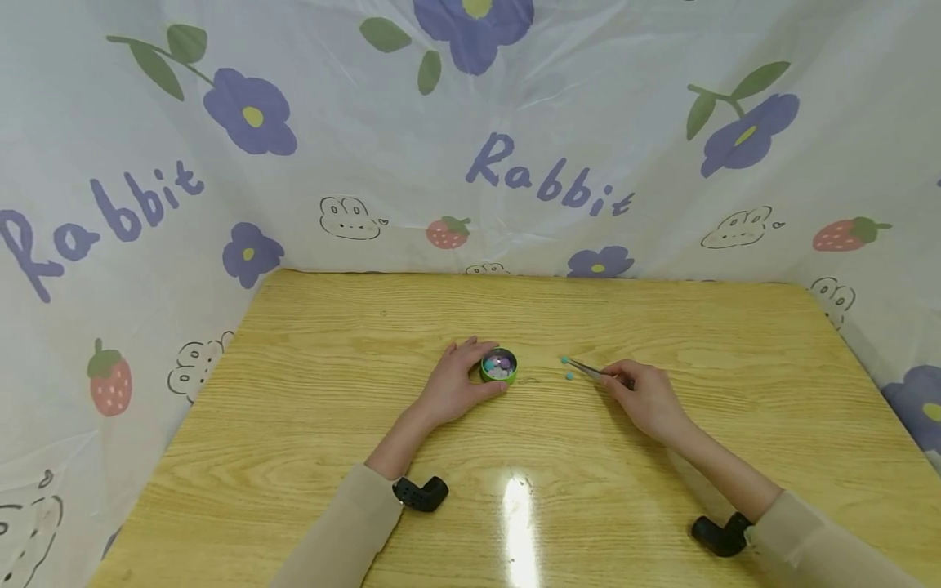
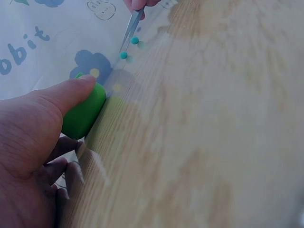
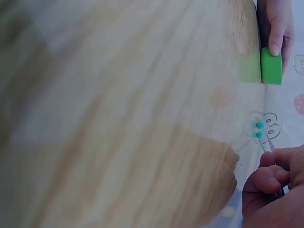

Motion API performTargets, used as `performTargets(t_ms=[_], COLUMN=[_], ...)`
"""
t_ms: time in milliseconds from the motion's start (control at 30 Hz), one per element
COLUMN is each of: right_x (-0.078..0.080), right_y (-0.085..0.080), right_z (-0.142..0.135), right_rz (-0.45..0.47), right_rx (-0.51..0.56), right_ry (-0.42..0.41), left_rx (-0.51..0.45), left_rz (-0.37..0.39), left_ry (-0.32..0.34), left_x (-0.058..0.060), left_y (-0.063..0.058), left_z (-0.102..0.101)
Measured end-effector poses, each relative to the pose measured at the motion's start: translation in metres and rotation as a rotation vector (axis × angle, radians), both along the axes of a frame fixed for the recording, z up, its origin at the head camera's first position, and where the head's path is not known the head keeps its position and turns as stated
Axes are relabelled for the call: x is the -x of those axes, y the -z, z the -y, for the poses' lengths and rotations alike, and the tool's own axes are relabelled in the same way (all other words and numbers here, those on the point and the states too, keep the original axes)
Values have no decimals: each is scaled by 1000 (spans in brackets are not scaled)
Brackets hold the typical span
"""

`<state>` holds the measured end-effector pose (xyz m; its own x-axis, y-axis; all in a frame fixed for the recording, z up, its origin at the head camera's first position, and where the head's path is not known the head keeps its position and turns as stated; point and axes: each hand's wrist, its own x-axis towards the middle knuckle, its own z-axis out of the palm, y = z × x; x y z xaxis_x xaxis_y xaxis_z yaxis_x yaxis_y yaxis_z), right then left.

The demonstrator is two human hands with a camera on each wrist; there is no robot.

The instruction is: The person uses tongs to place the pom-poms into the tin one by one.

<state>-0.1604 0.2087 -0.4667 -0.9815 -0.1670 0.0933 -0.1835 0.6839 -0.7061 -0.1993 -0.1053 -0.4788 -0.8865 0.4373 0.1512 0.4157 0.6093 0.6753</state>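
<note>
My left hand (image 1: pixel 457 382) grips a small round green container (image 2: pixel 88 114) standing on the table, thumb on the near side and fingers around the far side. Inside it lie several beads (image 1: pixel 505 363), purple, teal and pale ones. To the right, my right hand (image 1: pixel 648 400) pinches metal tweezers (image 1: pixel 588 370) between thumb and fingers. Their tips reach right at one teal bead (image 1: pixel 564 359). A second teal bead (image 1: pixel 569 376) rests on the wood just nearer to me. Both loose beads also show in the right wrist view, beside the tweezers.
The wood-grain table (image 1: pixel 353 327) runs back to a white cloth (image 1: pixel 412 147) printed with flowers, rabbits and strawberries. Black wrist devices sit on the left wrist (image 1: pixel 421 494) and the right wrist (image 1: pixel 720 535). A bright light reflection falls on the table's near part.
</note>
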Motion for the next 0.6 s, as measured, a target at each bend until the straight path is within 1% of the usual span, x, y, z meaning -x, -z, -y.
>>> performTargets(t_ms=[300,600], right_x=[1,2], right_y=[0,3], right_z=[0,0], right_rz=[-13,-21], right_rx=[-4,-17], right_ry=[-8,-13], left_rx=[8,-3], left_rz=[6,-12], left_ry=[-1,1], left_x=[1,0], left_y=[0,-1], left_z=[0,-1])
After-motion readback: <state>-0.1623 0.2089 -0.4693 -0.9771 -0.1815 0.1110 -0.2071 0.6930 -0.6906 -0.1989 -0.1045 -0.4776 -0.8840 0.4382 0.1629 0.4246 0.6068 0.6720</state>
